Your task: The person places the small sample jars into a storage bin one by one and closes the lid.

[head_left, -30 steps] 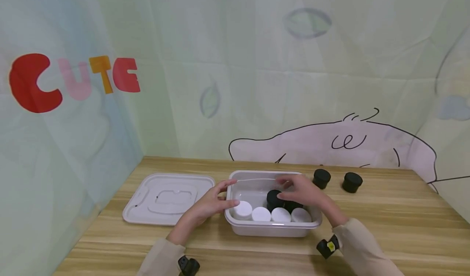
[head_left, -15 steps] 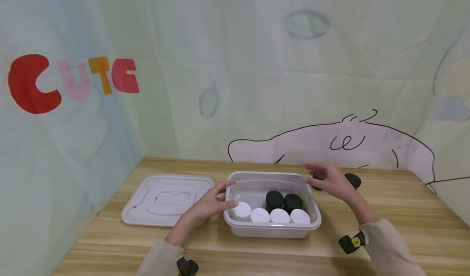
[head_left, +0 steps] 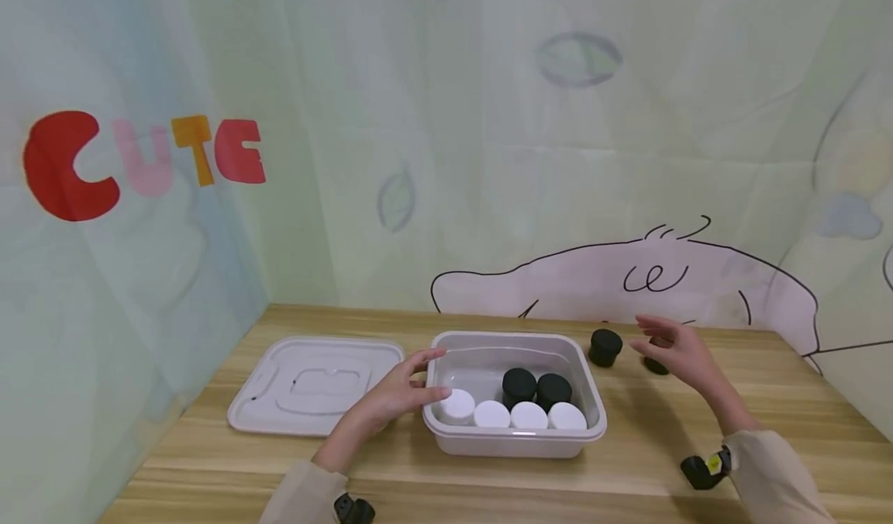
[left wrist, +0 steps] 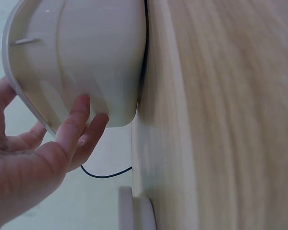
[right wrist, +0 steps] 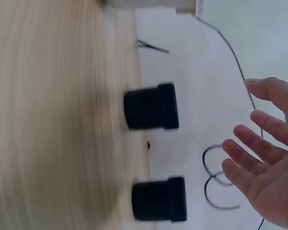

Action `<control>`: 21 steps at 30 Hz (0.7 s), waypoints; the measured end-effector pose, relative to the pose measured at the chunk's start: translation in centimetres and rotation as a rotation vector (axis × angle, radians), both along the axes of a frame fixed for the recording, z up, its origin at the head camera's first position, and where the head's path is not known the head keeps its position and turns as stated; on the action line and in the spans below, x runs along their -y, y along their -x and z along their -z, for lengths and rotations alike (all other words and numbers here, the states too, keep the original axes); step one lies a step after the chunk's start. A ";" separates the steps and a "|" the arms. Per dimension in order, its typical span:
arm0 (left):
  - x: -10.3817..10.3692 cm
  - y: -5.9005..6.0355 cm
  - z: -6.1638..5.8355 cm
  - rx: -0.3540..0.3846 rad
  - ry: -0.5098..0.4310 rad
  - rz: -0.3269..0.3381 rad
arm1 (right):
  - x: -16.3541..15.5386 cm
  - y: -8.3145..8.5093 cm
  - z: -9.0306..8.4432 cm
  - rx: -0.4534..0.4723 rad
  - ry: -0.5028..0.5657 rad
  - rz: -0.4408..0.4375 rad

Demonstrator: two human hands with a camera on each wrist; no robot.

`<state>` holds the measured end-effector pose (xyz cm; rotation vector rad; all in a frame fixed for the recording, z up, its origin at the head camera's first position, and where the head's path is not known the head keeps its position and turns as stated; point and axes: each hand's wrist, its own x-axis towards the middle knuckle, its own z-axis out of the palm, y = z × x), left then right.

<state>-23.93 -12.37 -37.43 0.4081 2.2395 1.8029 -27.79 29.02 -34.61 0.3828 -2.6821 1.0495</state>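
A white plastic box (head_left: 512, 446) stands uncovered on the table. My left hand (head_left: 396, 394) grips its left side, some fingers against the outer wall (left wrist: 98, 62) and the others at the rim. Inside, several round white-lidded jars (head_left: 491, 415) line the near side, with two black jars (head_left: 519, 386) behind them. My right hand (head_left: 682, 353) hovers right of the box, fingers spread and holding nothing. Below it, partly covered in the head view, is a black jar (head_left: 656, 363). Another black jar (head_left: 605, 347) stands between that one and the box. Both show upright in the right wrist view.
A flat white lid (head_left: 314, 384) lies on the wooden table (head_left: 391, 485) left of the box. A printed cloth backdrop (head_left: 474, 160) hangs behind and along the left of the table. Each wrist wears a small black camera (head_left: 703, 471).
My right hand has left the black jars inside the box and moved right, past the nearer loose jar, to the farther one. My left hand stays on the box.
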 end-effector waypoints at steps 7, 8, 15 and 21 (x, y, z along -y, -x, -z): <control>0.0 0.0 0.0 0.004 -0.008 0.007 | -1.7 0.1 0.6 0.036 0.002 0.078; 0.1 0.0 0.0 0.002 -0.009 0.007 | -1.9 0.2 0.7 0.031 0.001 0.079; 0.0 0.0 0.3 0.006 -0.039 0.030 | -3.2 0.7 1.7 0.002 -0.045 0.094; 0.1 -0.3 0.2 0.001 -0.038 0.020 | -3.8 1.2 2.1 0.043 -0.092 0.122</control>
